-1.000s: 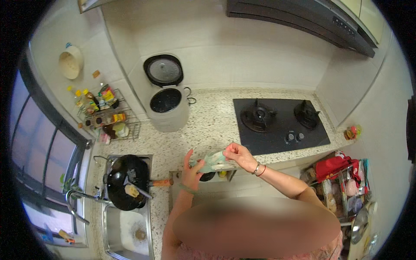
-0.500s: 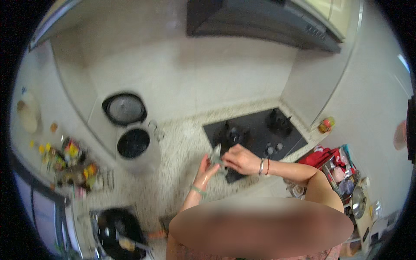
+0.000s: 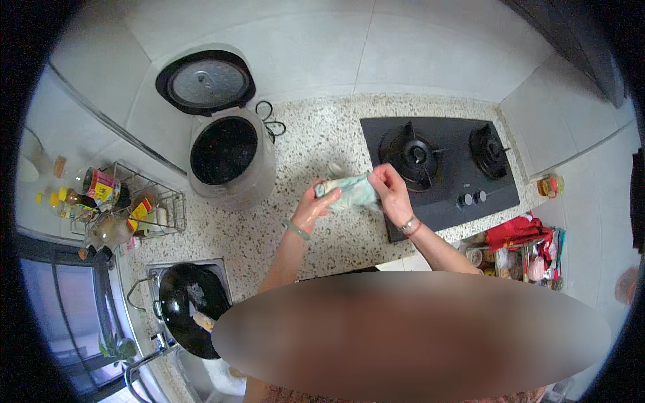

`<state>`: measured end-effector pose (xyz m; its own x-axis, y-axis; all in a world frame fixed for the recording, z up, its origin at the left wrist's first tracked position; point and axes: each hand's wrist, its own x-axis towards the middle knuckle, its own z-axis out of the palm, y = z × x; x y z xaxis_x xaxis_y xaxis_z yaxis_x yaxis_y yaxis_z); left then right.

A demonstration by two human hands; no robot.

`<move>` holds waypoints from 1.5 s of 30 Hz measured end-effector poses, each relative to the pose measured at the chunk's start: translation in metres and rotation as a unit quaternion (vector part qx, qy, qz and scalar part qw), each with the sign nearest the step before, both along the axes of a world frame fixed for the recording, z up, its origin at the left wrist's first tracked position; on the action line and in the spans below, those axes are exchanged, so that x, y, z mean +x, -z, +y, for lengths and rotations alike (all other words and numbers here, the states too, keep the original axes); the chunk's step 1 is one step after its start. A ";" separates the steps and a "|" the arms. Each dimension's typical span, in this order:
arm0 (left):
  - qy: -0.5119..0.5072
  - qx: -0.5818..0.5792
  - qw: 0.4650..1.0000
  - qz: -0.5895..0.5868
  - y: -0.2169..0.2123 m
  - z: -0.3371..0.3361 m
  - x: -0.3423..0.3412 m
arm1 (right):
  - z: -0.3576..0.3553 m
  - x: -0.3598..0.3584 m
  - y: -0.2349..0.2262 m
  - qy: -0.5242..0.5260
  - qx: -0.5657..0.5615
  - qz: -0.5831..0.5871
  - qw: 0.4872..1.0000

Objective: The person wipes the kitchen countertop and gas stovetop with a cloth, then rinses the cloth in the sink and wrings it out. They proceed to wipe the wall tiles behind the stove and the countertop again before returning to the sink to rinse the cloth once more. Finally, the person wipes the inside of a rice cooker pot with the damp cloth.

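Note:
A pale green and white cloth (image 3: pixel 352 193) is stretched between my two hands over the speckled counter, just left of the gas hob. My left hand (image 3: pixel 312 207), with a green bangle at the wrist, grips its left end, thumb on top. My right hand (image 3: pixel 394 193), wearing a metal bracelet and a red string, pinches the right end beside the hob's near-left edge. Close beyond the cloth lies a small whitish object (image 3: pixel 334 168), too small to make out. A blurred patch hides the area below my forearms.
An open rice cooker (image 3: pixel 265 168) with a dark pot stands at the back left, its cord behind it. A black gas hob (image 3: pixel 447 201) is at right. Left are a wire rack of bottles (image 3: pixel 176 209) and a black wok (image 3: pixel 176 295) over the sink. A drawer (image 3: pixel 514 258) stands open at right.
My view has tilted down and closer to the counter. The cloth, bunched up before, is now spread wider between my hands, which have moved farther apart.

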<state>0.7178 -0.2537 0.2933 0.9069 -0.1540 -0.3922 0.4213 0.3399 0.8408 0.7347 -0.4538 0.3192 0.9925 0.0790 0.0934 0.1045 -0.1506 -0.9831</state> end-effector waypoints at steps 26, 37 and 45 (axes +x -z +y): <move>-0.074 0.666 0.697 -0.254 0.071 -0.009 0.027 | -0.032 0.060 0.091 -0.127 -0.341 -0.186 0.913; 0.168 0.673 0.687 -0.217 0.142 -0.042 -0.008 | 0.007 0.024 0.152 -0.249 -0.518 -0.092 0.813; 0.171 0.694 0.670 -0.199 0.142 -0.031 0.055 | 0.030 0.086 0.156 -0.250 -0.534 -0.096 0.802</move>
